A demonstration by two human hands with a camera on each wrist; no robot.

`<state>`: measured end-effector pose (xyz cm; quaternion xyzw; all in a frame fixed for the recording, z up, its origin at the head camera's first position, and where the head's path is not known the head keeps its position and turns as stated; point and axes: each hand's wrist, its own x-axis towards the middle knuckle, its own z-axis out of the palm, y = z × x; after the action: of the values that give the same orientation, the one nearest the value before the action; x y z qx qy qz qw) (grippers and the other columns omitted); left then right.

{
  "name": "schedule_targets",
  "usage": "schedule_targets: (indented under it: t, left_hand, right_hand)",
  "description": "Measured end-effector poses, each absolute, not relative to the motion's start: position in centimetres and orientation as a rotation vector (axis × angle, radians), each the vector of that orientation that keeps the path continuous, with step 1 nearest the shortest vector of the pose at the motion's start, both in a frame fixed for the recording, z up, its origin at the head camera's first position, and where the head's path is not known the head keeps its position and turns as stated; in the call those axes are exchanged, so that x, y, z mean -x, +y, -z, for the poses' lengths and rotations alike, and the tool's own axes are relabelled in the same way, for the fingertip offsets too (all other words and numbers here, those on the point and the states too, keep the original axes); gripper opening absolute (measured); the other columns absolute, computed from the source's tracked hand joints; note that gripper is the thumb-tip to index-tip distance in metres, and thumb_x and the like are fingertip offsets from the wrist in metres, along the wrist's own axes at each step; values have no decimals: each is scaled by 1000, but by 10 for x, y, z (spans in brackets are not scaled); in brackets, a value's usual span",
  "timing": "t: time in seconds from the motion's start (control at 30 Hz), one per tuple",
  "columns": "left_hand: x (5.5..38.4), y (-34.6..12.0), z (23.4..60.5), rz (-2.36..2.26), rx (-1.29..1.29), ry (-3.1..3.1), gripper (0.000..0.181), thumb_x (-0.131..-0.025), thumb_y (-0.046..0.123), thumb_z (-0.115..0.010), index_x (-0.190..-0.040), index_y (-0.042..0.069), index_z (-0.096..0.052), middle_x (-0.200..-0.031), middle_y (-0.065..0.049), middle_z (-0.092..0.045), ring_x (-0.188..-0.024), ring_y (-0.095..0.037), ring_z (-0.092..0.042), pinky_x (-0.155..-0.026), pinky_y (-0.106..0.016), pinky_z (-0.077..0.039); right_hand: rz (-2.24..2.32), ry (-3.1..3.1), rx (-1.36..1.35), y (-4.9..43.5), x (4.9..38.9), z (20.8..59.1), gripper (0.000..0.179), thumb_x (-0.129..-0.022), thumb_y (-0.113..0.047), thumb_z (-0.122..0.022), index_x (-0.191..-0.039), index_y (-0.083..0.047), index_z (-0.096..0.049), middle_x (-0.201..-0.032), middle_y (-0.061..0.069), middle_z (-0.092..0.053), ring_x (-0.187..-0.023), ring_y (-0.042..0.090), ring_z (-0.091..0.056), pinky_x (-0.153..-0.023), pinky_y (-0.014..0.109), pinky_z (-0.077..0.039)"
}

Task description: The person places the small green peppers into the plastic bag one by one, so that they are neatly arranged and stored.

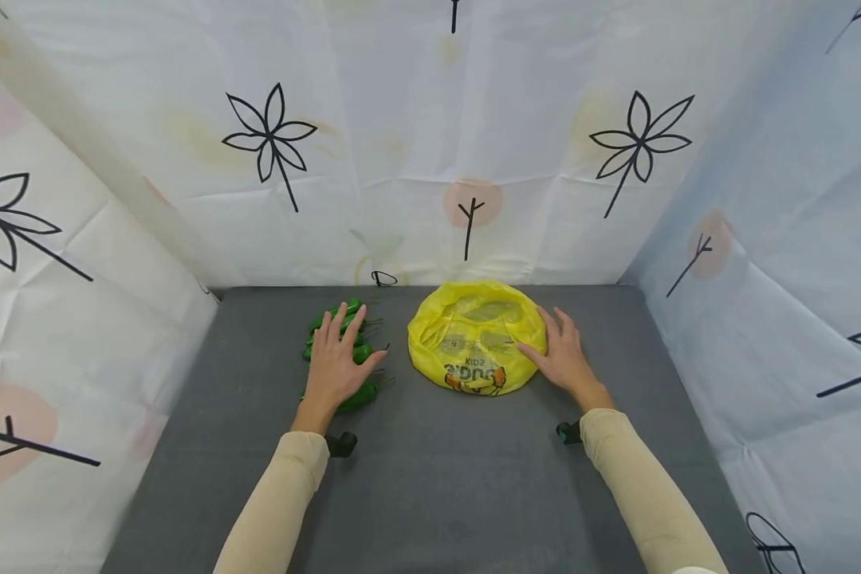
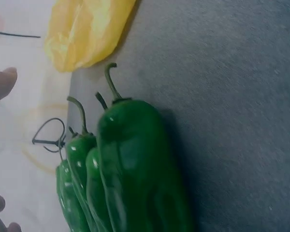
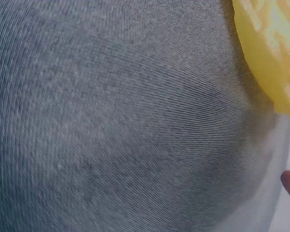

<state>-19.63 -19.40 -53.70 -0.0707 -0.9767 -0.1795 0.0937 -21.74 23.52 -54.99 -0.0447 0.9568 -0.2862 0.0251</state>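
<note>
Several long green peppers (image 1: 359,397) with thin stems lie in a column on the left part of the table. Above them is my left hand (image 1: 335,368), its fingers spread and holding nothing. The left wrist view shows the nearest pepper (image 2: 140,159) large, with others behind it. A yellow plastic bag (image 1: 473,381) with dark print stands at the middle, its mouth opened wide and rim rolled outward. My right hand (image 1: 565,359) is at the bag's right side, fingers extended, thumb by the rim. Whether it touches the bag is hard to tell.
A dark grey cloth covers the table (image 1: 445,486). White fabric walls (image 1: 373,119) with flower and twig drawings enclose the back and both sides. Small black devices are strapped at both wrists, the left device (image 1: 341,445) close to the table surface.
</note>
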Motion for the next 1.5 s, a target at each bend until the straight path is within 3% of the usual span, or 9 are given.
schedule_targets:
  t: [0.13,0.37,0.47,0.63,0.8,1.07,1.33,1.5]
  left_hand:
    - [193,-201,541,583,215,-2873,93,-91,65,-66,-164,39,-16,-172,-10,-18,-156,-46,-19,-120,-70,-25]
    - [185,-212,544,681,199,-2864,95,-89,62,-70,-164,39,-18,-169,-12,-25,-155,-45,-24,-115,-73,-30]
    - [182,-216,546,709,192,-2864,94,-88,62,-71,-164,37,-20,-169,-13,-27,-154,-45,-26,-114,-73,-32]
    - [175,-224,550,763,186,-2861,97,-85,61,-75,-163,39,-22,-168,-12,-29,-151,-44,-30,-112,-73,-33]
    - [169,-233,555,864,180,-2883,99,-84,60,-78,-162,40,-22,-168,-11,-28,-152,-44,-29,-113,-72,-33]
    - [162,-247,563,1067,187,-2878,96,-80,50,-85,-160,31,-35,-162,-9,-36,-146,-41,-32,-110,-71,-36]
    - [152,-253,566,1259,137,-2825,86,-76,37,-92,-148,16,-51,-135,-17,-53,-119,-38,-47,-101,-57,-45]
    - [146,-256,568,1290,90,-2828,78,-75,33,-93,-139,10,-57,-128,-16,-55,-117,-32,-47,-104,-54,-45]
  right_hand:
    - [1017,2925,140,240,218,558,88,-98,-53,-63,-165,-22,-16,-168,26,-5,-154,51,-11,-115,76,-25]
    - [1309,2773,170,248,220,572,79,-101,-40,-64,-165,-20,-21,-165,26,-6,-146,48,-27,-107,66,-43]
    - [1381,2737,173,251,220,575,75,-102,-34,-63,-164,-19,-23,-163,27,-11,-138,46,-34,-106,65,-45]
    - [1436,2687,164,253,221,577,73,-103,-34,-62,-164,-20,-25,-161,26,-23,-137,48,-42,-107,64,-46]
    - [1541,2554,92,255,221,577,71,-103,-35,-61,-164,-25,-25,-165,22,-26,-136,47,-48,-105,62,-48]
    - [1573,2487,48,259,223,580,67,-103,-33,-62,-162,-28,-30,-166,22,-24,-132,46,-52,-103,57,-48]
    - [1618,2465,23,258,224,586,67,-104,-24,-62,-162,-25,-29,-165,22,-28,-124,39,-55,-96,40,-49]
    - [1636,2454,13,257,222,588,67,-104,-24,-61,-163,-23,-28,-165,24,-28,-126,40,-53,-100,42,-48]
